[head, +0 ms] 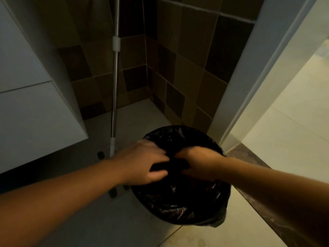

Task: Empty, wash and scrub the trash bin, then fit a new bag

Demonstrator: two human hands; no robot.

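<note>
I see the trash bin point(179, 207) low in the centre of the frame, standing on the pale floor point(99, 221) in a dim tiled corner. A black bag point(178, 198) lines it, its crinkled plastic folded over the rim all the way round. Both of my hands are over the bin's mouth, close together and nearly meeting in the middle. My left hand point(142, 162) comes in from the lower left; its fingers point(156, 173) are curled down onto a gathered fold of the bag, with the thumb below, so it grips the plastic. My right hand point(197, 162) reaches from the right edge of the frame, and its fingers are bent inward into the same bunched plastic, clamped on the bag as well. Both hands are a little blurred, so the single fingertips are hard to separate.

Just left of the bin a metal mop pole point(115, 82) rises to the top centre of the frame, leaning against the brown wall tiles point(187, 68). A white cabinet point(35, 107) fills the left side. A pale door frame point(249, 86) runs up the right, with a brighter floor beyond it.
</note>
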